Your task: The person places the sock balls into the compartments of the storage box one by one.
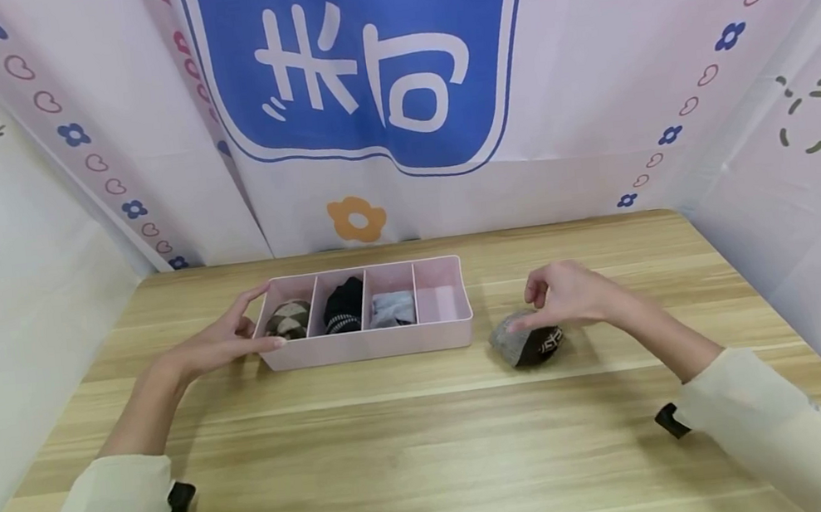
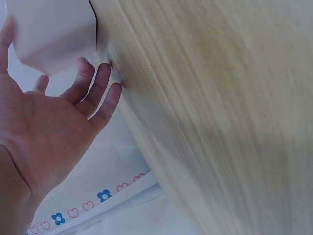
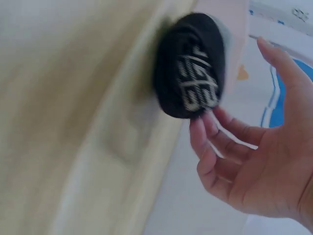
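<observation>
A pink divided storage box (image 1: 371,344) stands on the wooden table. My left hand (image 1: 218,339) spans its left end, thumb at the front wall and forefinger at the back corner; the left wrist view shows this hand (image 2: 49,132) against the box's end (image 2: 56,34). To the right of the box lies a grey and black balled sock (image 1: 527,339) with white lettering. Over it is my right hand (image 1: 568,294), fingers loosely bent. In the right wrist view, fingertips of that hand (image 3: 259,156) touch the balled sock (image 3: 190,66), while the thumb stands apart from it.
Inside the box sit a camouflage-patterned balled sock (image 1: 289,319), a black one (image 1: 344,303) and a light grey one (image 1: 393,309), each in its own compartment. The rightmost compartment (image 1: 440,303) shows bare pink walls. Printed cloth (image 1: 560,107) hangs behind the table (image 1: 402,457).
</observation>
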Action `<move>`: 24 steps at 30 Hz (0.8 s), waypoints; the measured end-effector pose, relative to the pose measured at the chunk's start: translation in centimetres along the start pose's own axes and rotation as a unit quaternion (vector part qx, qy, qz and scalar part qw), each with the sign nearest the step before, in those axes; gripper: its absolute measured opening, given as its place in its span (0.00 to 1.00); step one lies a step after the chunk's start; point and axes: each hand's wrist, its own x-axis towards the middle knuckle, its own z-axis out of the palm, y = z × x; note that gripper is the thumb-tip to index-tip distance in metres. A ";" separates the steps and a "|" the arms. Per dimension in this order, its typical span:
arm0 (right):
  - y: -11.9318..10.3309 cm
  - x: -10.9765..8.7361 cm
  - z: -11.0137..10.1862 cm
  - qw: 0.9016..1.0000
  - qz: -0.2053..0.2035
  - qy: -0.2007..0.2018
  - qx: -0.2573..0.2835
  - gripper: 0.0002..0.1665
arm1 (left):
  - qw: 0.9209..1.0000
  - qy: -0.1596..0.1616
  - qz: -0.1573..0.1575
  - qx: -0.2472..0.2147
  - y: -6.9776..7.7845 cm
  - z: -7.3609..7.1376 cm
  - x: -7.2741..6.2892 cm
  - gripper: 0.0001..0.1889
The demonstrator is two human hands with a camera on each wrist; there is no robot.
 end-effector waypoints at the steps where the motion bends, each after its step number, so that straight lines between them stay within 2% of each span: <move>1: 0.0 -0.1 0.3 1.000 0.011 -0.003 -0.014 0.33 | 1.000 0.000 0.000 0.001 0.0 0.0 0.0 0.54; 5: 0.0 -0.3 1.7 0.998 0.040 0.000 -0.054 0.43 | 1.000 0.000 -0.003 0.001 0.0 0.0 0.0 0.54; 8: 0.1 -0.2 2.5 0.998 0.034 0.010 -0.061 0.46 | 1.000 -0.001 -0.006 0.000 0.0 0.0 -0.1 0.54; 10: 0.3 -0.1 2.7 0.999 0.013 0.008 -0.049 0.45 | 1.000 -0.003 -0.006 0.000 -0.1 0.0 0.0 0.54; 13: 0.8 -0.1 2.6 0.999 -0.043 -0.007 -0.016 0.44 | 1.000 -0.003 -0.004 0.000 -0.1 -0.1 0.0 0.54; 16: 1.4 -0.2 2.2 0.994 -0.105 -0.031 0.015 0.44 | 1.000 -0.003 -0.003 0.000 -0.1 -0.1 0.0 0.54; 18: 1.7 -0.3 2.0 0.990 -0.132 -0.046 0.031 0.46 | 1.000 -0.003 -0.005 0.000 -0.1 -0.1 -0.1 0.54; 21: 2.2 -0.5 1.8 0.987 -0.146 -0.056 0.040 0.50 | 1.000 -0.004 -0.004 0.000 0.0 0.0 0.0 0.54; 24: 2.3 -0.6 1.8 0.989 -0.132 -0.049 0.036 0.53 | 1.000 -0.004 -0.003 0.002 0.0 0.0 0.0 0.54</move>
